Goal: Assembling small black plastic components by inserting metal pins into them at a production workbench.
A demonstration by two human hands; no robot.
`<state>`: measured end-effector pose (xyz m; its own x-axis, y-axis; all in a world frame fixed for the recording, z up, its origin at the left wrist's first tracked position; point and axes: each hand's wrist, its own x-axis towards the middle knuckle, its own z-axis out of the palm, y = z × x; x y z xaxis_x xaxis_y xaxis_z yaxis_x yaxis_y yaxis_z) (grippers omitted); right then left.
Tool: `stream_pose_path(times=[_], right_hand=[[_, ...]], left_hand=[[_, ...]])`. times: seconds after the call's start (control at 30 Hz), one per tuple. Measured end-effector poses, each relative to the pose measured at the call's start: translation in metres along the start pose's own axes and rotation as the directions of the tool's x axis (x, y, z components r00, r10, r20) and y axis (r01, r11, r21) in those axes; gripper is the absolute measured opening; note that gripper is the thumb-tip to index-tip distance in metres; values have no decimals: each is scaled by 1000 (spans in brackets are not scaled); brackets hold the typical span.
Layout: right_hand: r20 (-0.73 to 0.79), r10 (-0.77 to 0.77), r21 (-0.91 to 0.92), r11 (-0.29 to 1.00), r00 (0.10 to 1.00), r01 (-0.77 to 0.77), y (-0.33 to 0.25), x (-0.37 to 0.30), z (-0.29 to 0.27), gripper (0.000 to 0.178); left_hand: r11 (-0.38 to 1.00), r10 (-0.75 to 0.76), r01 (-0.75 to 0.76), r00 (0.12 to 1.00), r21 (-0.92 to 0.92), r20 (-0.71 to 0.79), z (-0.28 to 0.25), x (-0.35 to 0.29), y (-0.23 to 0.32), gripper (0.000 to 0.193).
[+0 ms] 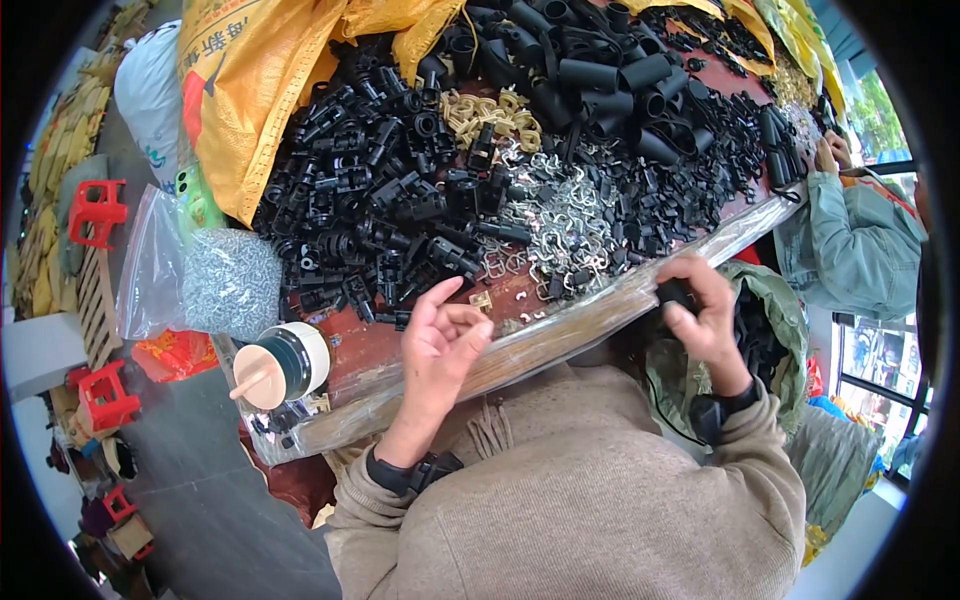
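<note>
My left hand (437, 345) hovers over the front edge of the red worktable (375, 355), its fingers loosely curled and apart, with nothing visible in them. In my right hand (706, 318), above the table's right front edge, a small black plastic part (677, 294) is gripped between thumb and fingers. Beyond my left hand lies a big heap of black plastic fittings (370, 180). Bent silver metal clips (570, 225) are piled in the middle, with beige rings (490, 120) behind them. Small black pieces (670, 190) spread to their right.
Black tubes (610, 75) are stacked at the back. At left stand a lidded cup (290, 365) and a bag of small metal parts (232, 280). A green sack (770, 330) with black parts hangs at right, near another person's sleeve (860, 235). Red stools (97, 212) stand on the floor.
</note>
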<state>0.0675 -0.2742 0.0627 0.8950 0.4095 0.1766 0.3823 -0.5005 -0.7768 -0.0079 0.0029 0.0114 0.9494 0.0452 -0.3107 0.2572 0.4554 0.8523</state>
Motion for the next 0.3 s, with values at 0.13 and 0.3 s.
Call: stream_pose_path(times=[0.13, 0.3], right_hand=[[19, 553, -372, 777, 833, -508, 20, -45, -65, 27], [-119, 385, -788, 524, 915, -323, 29, -75, -77, 29]], left_hand=[[942, 154, -135, 987, 308, -36, -9, 1, 8, 47], [245, 380, -275, 909, 930, 169, -6, 11, 15, 37]])
